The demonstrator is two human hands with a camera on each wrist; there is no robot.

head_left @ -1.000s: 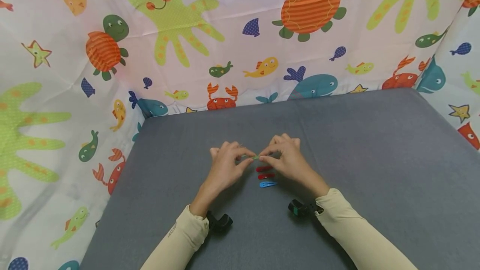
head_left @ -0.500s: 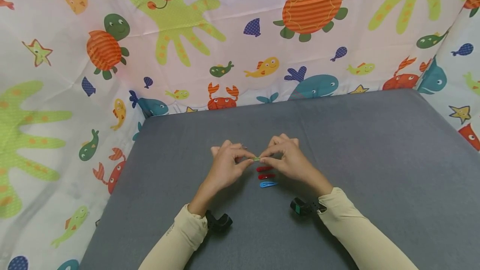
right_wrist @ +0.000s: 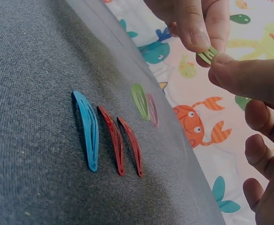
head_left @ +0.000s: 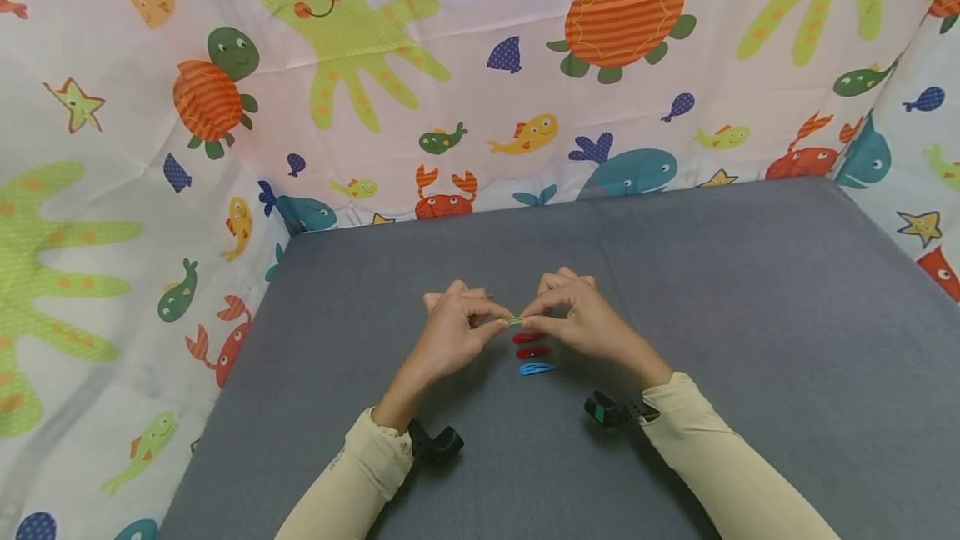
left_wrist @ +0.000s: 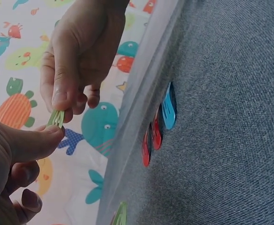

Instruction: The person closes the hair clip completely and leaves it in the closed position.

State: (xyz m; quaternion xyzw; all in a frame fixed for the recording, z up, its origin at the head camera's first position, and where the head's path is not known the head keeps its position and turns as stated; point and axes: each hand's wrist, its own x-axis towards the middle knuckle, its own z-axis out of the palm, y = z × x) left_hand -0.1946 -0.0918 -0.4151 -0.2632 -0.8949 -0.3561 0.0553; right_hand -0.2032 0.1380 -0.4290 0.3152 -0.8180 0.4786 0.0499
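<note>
A light green snap hair clip is held up off the table between both hands. My left hand pinches one end between thumb and index finger. The other end is pinched the same way by my right hand; the fingertips cover both ends, while the slotted middle shows. Just nearer to me on the cloth lie two red hair clips and a blue one, roughly parallel. Past the red clips in the right wrist view lie another green clip and a pink clip, hidden by the hands in the head view.
A grey cloth covers the table. Behind it and along the sides hangs a white curtain printed with sea animals. Black wrist devices hang under both forearms, low over the cloth.
Both hands have come slightly lower with the green clip, whose slotted face now shows more. My right wrist has shifted a little to the right. The clips on the cloth have stayed put.
</note>
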